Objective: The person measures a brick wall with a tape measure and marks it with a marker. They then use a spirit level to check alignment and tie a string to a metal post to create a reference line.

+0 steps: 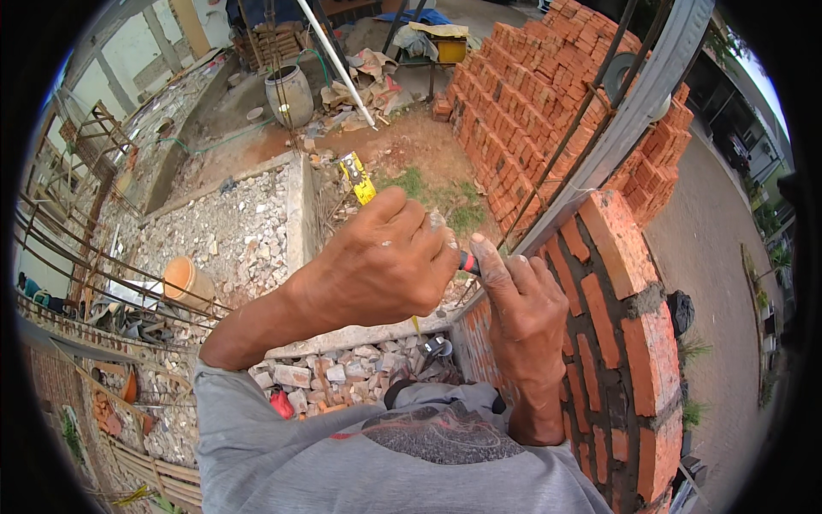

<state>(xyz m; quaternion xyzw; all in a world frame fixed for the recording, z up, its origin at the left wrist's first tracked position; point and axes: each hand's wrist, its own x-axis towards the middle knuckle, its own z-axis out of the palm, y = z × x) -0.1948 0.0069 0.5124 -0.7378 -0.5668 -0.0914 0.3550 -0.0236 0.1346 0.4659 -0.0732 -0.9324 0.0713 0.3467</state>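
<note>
My left hand (pixel 381 257) is closed in a fist in the middle of the view. From its far side sticks a flat yellow strip (pixel 357 177) with dark markings, which looks like a tape measure's blade. A small yellow tip shows below the same fist. Close on the right, my right hand (pixel 522 304) has its fingers curled round a small black and red piece (pixel 468 262). Most of that piece is hidden between the two hands, so its kind cannot be made out. Just right of my right hand stands a brick wall (pixel 599 325) with grey mortar joints.
A grey post (pixel 625 120) with steel rods rises at the wall's far end. Behind it is a big stack of red bricks (pixel 548 86). Rubble (pixel 248 223) and a bucket (pixel 188 281) lie left. Rebar (pixel 111 265) crosses the left side. Broken bricks (pixel 334 377) lie below my arms.
</note>
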